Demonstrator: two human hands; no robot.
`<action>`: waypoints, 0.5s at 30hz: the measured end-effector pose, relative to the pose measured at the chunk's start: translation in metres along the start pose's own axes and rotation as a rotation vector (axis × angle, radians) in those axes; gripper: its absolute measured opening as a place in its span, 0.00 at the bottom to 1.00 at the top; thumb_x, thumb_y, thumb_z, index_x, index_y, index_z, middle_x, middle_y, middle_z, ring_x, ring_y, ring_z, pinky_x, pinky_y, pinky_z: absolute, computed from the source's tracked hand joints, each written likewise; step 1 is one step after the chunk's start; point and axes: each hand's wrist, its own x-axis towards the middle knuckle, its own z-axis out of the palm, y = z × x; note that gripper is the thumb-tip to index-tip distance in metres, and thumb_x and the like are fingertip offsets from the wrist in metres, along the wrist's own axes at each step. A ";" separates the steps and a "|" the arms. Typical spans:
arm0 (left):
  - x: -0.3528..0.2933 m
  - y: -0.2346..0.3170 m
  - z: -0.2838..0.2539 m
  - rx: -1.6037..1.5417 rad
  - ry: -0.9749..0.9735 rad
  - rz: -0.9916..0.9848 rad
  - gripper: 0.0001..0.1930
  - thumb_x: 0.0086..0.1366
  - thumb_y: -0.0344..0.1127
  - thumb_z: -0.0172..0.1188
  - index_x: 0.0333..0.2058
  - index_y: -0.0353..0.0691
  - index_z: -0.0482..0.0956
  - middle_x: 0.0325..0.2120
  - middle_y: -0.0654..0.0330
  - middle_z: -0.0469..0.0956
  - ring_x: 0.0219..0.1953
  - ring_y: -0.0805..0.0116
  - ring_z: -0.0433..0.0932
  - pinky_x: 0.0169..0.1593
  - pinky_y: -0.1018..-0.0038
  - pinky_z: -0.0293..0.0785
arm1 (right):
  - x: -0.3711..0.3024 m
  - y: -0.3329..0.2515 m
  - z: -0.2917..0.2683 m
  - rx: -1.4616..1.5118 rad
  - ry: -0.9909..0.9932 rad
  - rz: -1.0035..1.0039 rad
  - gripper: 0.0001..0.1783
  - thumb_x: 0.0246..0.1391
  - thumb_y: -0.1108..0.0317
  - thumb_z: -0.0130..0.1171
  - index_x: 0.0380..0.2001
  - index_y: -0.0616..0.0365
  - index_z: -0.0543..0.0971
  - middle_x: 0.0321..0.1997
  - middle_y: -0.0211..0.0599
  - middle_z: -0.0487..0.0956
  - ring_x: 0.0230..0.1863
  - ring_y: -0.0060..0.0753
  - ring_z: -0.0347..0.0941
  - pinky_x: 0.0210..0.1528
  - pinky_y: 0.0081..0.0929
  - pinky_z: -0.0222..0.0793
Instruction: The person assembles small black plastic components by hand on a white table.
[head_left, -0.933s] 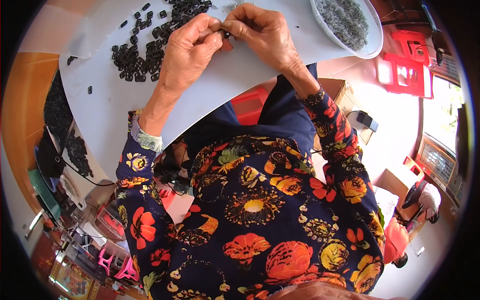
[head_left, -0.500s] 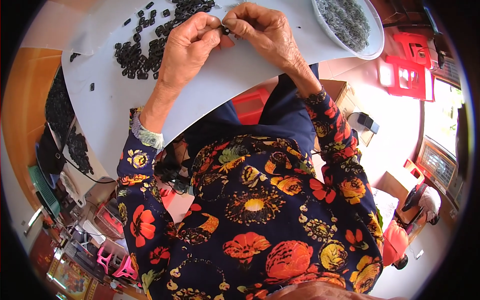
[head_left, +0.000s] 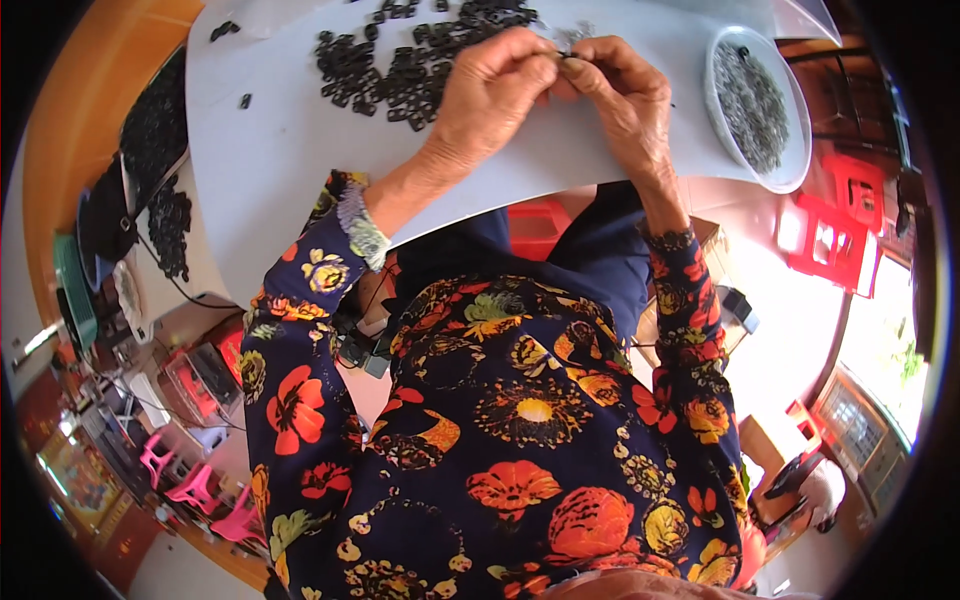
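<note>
Over the pale table (head_left: 270, 160), my left hand (head_left: 497, 95) and my right hand (head_left: 627, 97) meet fingertip to fingertip. Between them is a small black plastic piece (head_left: 565, 56), mostly covered by the fingers. Both hands pinch it, thumbs against forefingers. Just left of my left hand lies a heap of small black plastic pieces (head_left: 410, 75), each with an opening in it. Beyond the fingertips is a little scatter of tiny clear pieces (head_left: 575, 32). A white bowl (head_left: 800, 150) on the right holds many small greyish clear parts (head_left: 750, 105).
Red plastic stools (head_left: 825, 230) stand on the floor to the right. A cardboard box (head_left: 700, 235) is beside my right knee. On the left, more black pieces (head_left: 170, 225) fill a side surface. Farther off at lower right, another person (head_left: 810, 490) bends over.
The view has turned, so table, heap and bowl appear shifted. My hands remain together at the small black piece, their fingers slightly rearranged.
</note>
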 end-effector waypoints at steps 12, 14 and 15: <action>-0.008 0.036 -0.097 1.058 0.089 0.361 0.07 0.61 0.25 0.53 0.38 0.36 0.77 0.29 0.57 0.78 0.32 0.68 0.78 0.37 0.75 0.74 | -0.004 0.007 -0.009 -0.030 -0.021 0.036 0.05 0.55 0.75 0.58 0.33 0.66 0.78 0.29 0.32 0.79 0.30 0.17 0.71 0.36 0.15 0.70; 0.000 0.043 -0.130 1.166 0.084 0.295 0.07 0.60 0.27 0.53 0.38 0.35 0.76 0.30 0.55 0.78 0.36 0.60 0.76 0.42 0.69 0.73 | -0.005 0.007 -0.011 -0.051 -0.023 0.055 0.05 0.55 0.74 0.58 0.34 0.66 0.78 0.29 0.32 0.78 0.30 0.17 0.71 0.37 0.16 0.70; 0.002 0.043 -0.139 1.170 0.089 0.295 0.07 0.60 0.27 0.53 0.38 0.35 0.76 0.30 0.55 0.78 0.36 0.60 0.76 0.42 0.69 0.73 | -0.005 0.007 -0.010 -0.040 -0.025 0.053 0.06 0.55 0.74 0.58 0.34 0.66 0.78 0.29 0.31 0.78 0.30 0.17 0.71 0.36 0.15 0.69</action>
